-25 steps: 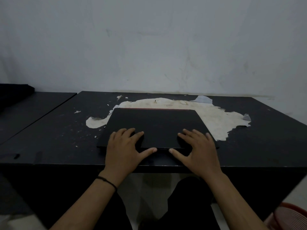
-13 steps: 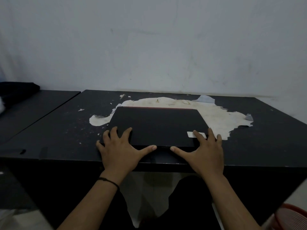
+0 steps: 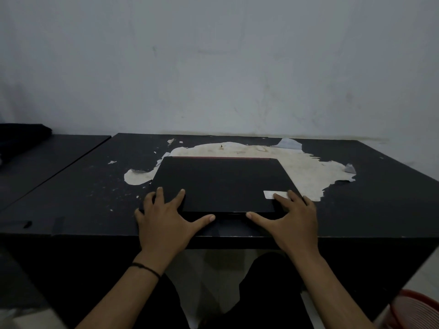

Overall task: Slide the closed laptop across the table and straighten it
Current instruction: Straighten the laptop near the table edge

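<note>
My left hand (image 3: 166,217) and right hand (image 3: 291,216) lie spread flat on the closed black laptop's (image 3: 221,184) near corners. They grip nothing. The laptop rests on the peeling black tabletop (image 3: 71,198).

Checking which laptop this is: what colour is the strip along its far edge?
Red, on the black laptop; head view shows it.

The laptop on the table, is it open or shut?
Shut. The laptop lies flat on the table, only its dark lid showing, with the left hand and right hand spread on its near corners.
</note>
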Motion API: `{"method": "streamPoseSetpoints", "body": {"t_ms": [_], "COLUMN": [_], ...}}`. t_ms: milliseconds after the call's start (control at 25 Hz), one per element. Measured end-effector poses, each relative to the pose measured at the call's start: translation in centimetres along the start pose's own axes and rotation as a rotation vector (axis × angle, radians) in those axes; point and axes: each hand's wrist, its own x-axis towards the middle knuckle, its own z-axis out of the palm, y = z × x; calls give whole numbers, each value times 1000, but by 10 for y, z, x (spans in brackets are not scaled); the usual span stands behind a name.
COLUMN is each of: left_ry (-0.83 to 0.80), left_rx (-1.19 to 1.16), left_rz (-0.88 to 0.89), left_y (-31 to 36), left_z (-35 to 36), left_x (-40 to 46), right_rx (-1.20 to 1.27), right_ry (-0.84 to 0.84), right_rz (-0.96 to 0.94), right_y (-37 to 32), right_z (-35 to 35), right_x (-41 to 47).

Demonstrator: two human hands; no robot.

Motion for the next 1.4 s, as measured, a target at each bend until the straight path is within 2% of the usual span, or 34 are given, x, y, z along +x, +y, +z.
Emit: {"method": "streamPoseSetpoints", "body": {"t_ms": [120,240,360,480,600,1400], "left_ry": [35,94,116,63,1,33], "left_rx": [-21,-195,-343,-315,-252,-268], "left_rz": [25,16,-46,-156,-213,-203], "left_y": [-4,-8,-10,-10,-9,-9], "left_z": [1,0,0,2,1,-17], "left_x": [-3,-1,6,14,18,-16], "right_rx": [28,65,103,4,-40,156], "right_ry": [17,9,0,-7,14,195], "right_rz": [-9,-12,91,195,195,140], "right_y": [2,3,-2,-6,-7,0], "right_z": [-1,-1,1,6,8,-1], "right_x": [0,1,4,14,20,-17]}}
